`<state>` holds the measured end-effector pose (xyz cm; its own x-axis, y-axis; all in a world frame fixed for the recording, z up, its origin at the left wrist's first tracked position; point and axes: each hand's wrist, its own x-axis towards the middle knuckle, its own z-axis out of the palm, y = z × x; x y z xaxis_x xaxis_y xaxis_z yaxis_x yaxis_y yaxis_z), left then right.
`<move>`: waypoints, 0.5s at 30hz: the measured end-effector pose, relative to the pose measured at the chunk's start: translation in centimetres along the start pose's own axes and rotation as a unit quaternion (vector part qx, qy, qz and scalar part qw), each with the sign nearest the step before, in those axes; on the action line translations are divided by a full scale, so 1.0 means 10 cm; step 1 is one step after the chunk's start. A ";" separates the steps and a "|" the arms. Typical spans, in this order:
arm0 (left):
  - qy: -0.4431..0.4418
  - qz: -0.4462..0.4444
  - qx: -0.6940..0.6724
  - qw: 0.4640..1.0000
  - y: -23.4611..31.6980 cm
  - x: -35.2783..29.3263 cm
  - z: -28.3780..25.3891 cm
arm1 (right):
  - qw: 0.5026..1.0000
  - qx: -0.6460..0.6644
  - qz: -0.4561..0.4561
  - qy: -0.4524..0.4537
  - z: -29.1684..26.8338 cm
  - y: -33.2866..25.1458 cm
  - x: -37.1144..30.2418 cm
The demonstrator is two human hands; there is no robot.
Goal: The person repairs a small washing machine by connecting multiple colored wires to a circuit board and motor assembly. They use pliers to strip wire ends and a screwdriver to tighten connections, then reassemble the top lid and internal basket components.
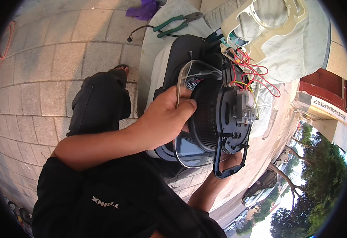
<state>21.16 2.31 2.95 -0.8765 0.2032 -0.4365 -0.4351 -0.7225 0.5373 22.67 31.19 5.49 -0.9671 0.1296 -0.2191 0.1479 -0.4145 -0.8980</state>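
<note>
A black appliance assembly with a ribbed round drum (205,113) sits tilted in front of me. My left hand (163,115) is closed at the drum's near rim, thumb against the edge and fingers partly behind a clear curved plastic cover (194,160). Beneath the black bracket (229,173), my right hand (232,160) shows only in part; its fingers are hidden. A small grey motor (245,104) is fixed on the drum's outer side. Loose red wires (256,71) run from the assembly. Behind it lies a black and white appliance body (187,45).
Green-handled pliers (173,27) and a cream plastic frame (262,29) lie on the pale quilted cloth (292,55). A black cable (140,30) and purple cloth (143,10) are at the upper left. Paving bricks (42,91) cover the ground; trees and parked cars stand to the right.
</note>
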 end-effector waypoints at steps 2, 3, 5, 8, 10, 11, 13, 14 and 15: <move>-0.010 -0.010 0.036 0.999 0.01 0.00 -0.04 | 0.996 -0.082 -0.027 0.031 -0.04 0.02 0.00; -0.019 0.002 0.048 0.999 0.00 0.00 -0.05 | 0.975 -0.203 -0.094 -0.001 -0.03 0.05 -0.01; -0.035 0.026 0.072 0.996 -0.05 0.03 -0.10 | 0.844 -0.453 -0.274 -0.081 0.05 0.10 -0.04; -0.047 0.042 0.096 0.993 -0.08 0.04 -0.15 | 0.822 -0.499 -0.271 -0.046 -0.09 0.09 -0.01; -0.045 0.027 0.057 0.997 -0.08 0.04 -0.13 | 0.855 -0.439 -0.267 -0.068 0.02 0.08 -0.04; -0.043 0.019 0.037 0.998 -0.08 0.04 -0.12 | 0.874 -0.394 -0.273 -0.078 0.08 0.10 -0.04; -0.049 0.027 0.006 0.998 -0.08 0.06 -0.11 | 0.920 -0.302 -0.245 -0.053 0.13 0.12 -0.04; -0.052 0.030 -0.010 0.998 -0.09 0.07 -0.11 | 0.945 -0.253 -0.208 -0.020 0.09 0.13 -0.03; -0.046 0.028 -0.010 0.999 -0.09 0.08 -0.10 | 0.959 -0.219 -0.179 0.000 0.07 0.11 0.00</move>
<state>21.11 2.47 1.37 -0.9146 0.2223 -0.3377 -0.3823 -0.7471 0.5437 22.74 30.07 4.75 -0.9720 0.1936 0.1328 -0.1203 0.0753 -0.9899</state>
